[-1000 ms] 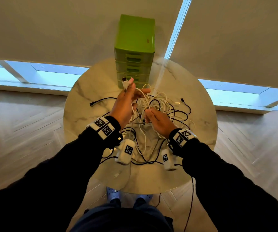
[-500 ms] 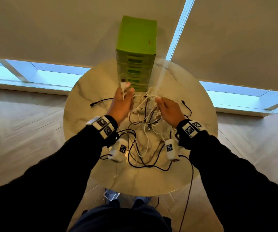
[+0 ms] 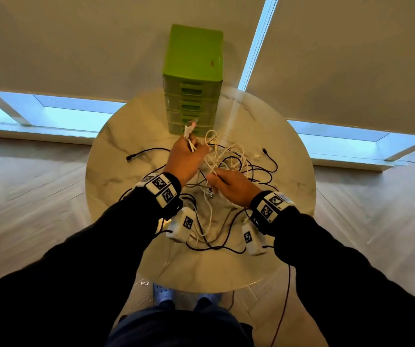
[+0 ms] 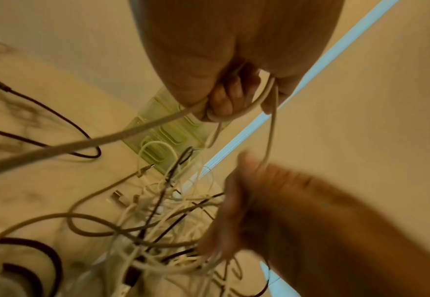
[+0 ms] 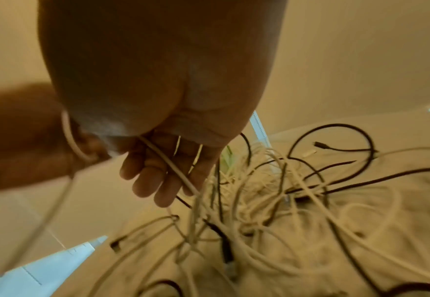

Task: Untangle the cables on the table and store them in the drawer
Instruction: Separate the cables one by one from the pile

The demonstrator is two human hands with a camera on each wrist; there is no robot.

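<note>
The left hand has its grip clamped on a white cable above the tangled cables mid-desk. The right hand – fingers loosely curled round white strands – hovers just beside; the green drawer unit stands at the far edge.

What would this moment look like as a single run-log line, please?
left hand: grips white cable | right hand: fingers in cable tangle | green drawer unit: drawers closed | stored: none visible
</note>
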